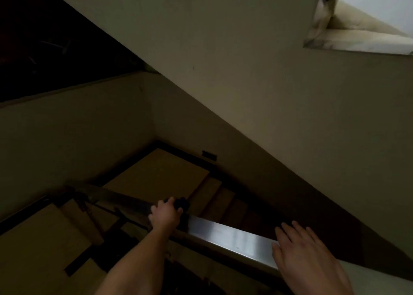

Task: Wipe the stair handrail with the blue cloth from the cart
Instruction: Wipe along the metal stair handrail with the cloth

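Note:
A flat, shiny metal handrail slopes down from the lower right toward the left in a dim stairwell. My left hand reaches forward and presses a dark blue cloth onto the top of the rail, fingers closed over it; only a bunched dark end of the cloth shows past my fingers. My right hand lies flat with fingers spread on the rail's near end, holding nothing.
Brown stair treads descend to a landing below. Dark balusters run under the rail at left. Plain walls close in on all sides. A bright window recess sits at the upper right.

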